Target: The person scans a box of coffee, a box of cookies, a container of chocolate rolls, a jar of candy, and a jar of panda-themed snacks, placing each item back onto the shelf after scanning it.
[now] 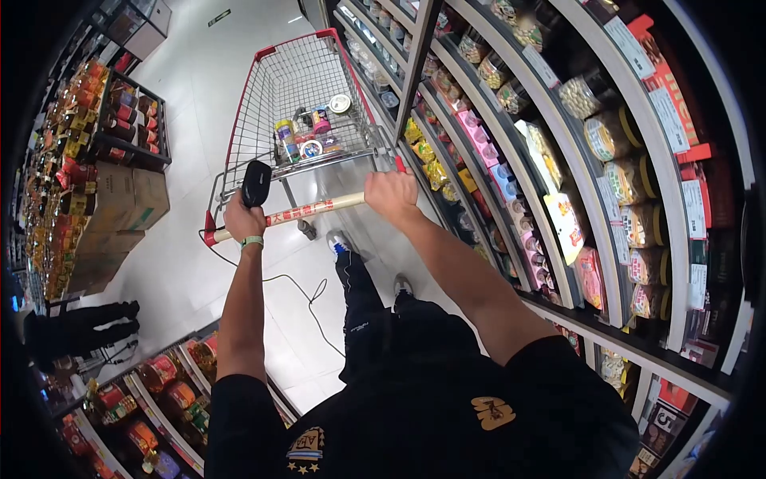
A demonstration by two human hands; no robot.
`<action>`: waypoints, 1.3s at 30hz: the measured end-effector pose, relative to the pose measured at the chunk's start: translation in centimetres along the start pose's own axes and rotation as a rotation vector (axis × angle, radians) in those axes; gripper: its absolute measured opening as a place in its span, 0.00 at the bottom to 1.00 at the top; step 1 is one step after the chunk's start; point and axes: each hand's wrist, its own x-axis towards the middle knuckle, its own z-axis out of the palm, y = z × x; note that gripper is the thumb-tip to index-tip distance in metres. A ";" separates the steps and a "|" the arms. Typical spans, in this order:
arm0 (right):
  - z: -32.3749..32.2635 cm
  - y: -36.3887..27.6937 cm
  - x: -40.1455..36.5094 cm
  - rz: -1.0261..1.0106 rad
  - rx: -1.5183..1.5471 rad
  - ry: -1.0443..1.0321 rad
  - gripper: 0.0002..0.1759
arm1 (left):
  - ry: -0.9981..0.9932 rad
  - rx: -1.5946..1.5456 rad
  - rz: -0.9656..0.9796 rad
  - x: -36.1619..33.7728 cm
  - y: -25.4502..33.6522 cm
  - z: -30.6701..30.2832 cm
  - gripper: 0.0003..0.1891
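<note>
"Holding what?"
"Left hand (pixel 245 218) has a black thing (pixel 255 184) in its closed grip, by the bar (pixel 347 201). Right hand (pixel 391 194) is wrapped round the bar."
"And the cart (pixel 331 33)?"
"In front, tubs (pixel 340 104) inside. Can't tell if that's all."

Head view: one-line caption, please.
Left hand, with a black oblong object, and right hand grip the handle of a shopping cart beside stocked shelves.
</note>
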 end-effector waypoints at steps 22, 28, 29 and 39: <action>1.6 -5.6 20.0 0.000 -0.085 0.091 0.21 | -0.088 0.022 -0.022 18.4 -4.2 6.4 0.25; 2.0 -5.8 22.7 0.004 -0.043 0.009 0.24 | -0.102 0.004 -0.085 20.7 -3.7 6.7 0.23; 2.0 -5.9 23.1 0.014 -0.048 -0.015 0.24 | -0.104 0.009 -0.078 20.9 -3.8 6.8 0.23; 1.8 -4.8 24.7 -0.108 -0.013 0.020 0.22 | -0.027 -0.062 -0.101 21.5 -2.9 7.2 0.21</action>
